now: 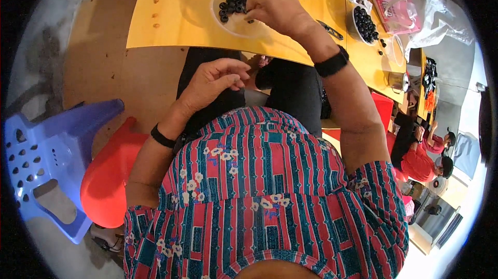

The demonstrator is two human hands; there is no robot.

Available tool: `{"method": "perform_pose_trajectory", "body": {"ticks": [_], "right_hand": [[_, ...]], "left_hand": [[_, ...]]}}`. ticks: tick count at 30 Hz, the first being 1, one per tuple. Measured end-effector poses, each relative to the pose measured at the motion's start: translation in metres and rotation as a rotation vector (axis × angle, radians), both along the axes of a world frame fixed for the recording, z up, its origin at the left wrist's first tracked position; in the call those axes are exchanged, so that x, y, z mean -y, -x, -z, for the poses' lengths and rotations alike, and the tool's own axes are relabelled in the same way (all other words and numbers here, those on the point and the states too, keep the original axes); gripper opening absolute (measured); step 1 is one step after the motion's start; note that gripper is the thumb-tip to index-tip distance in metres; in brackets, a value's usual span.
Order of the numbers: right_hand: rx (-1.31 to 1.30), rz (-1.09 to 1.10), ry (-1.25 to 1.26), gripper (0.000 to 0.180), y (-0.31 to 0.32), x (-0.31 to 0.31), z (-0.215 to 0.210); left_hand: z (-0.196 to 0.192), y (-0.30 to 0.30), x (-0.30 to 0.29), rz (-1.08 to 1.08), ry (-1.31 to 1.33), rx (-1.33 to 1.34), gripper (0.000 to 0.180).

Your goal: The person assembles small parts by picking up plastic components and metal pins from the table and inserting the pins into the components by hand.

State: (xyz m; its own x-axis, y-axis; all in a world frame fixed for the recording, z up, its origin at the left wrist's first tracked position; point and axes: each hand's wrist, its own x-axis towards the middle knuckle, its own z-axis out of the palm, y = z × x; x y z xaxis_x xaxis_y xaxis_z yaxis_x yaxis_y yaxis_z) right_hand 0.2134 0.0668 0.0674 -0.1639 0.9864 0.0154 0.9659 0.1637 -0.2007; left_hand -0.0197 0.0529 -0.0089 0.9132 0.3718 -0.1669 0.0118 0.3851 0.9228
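one view, from the head: reaching with the right hand [280, 12] over a clear shallow dish [228, 31], bunching fingers narrowly by its black rings [234, 5], being unable to tell whether any is caught; holding the left hand [215, 79] loosely parted, gripping nothing visible, over the lap; having the dish near the yellow table [148, 35]'s edge, probably for easy reaching.

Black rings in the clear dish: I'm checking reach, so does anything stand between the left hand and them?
Only the near edge of the yellow table and the near rim of the clear dish lie between the left hand and the black rings. The right hand is at their right side.
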Motion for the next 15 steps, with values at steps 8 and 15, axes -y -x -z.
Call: {"method": "perform_pose_trajectory", "body": {"ticks": [8, 15], "right_hand": [[-1.455, 0.175, 0.207, 0.025, 0.024, 0.061, 0.005], [-1.809, 0.232, 0.348, 0.030, 0.033, 0.094, 0.015]], "left_hand": [[-0.037, -0.018, -0.012, -0.341, -0.305, 0.279, 0.030], [-0.044, -0.040, 0.002, -0.404, -0.423, 0.228, 0.024]]}}
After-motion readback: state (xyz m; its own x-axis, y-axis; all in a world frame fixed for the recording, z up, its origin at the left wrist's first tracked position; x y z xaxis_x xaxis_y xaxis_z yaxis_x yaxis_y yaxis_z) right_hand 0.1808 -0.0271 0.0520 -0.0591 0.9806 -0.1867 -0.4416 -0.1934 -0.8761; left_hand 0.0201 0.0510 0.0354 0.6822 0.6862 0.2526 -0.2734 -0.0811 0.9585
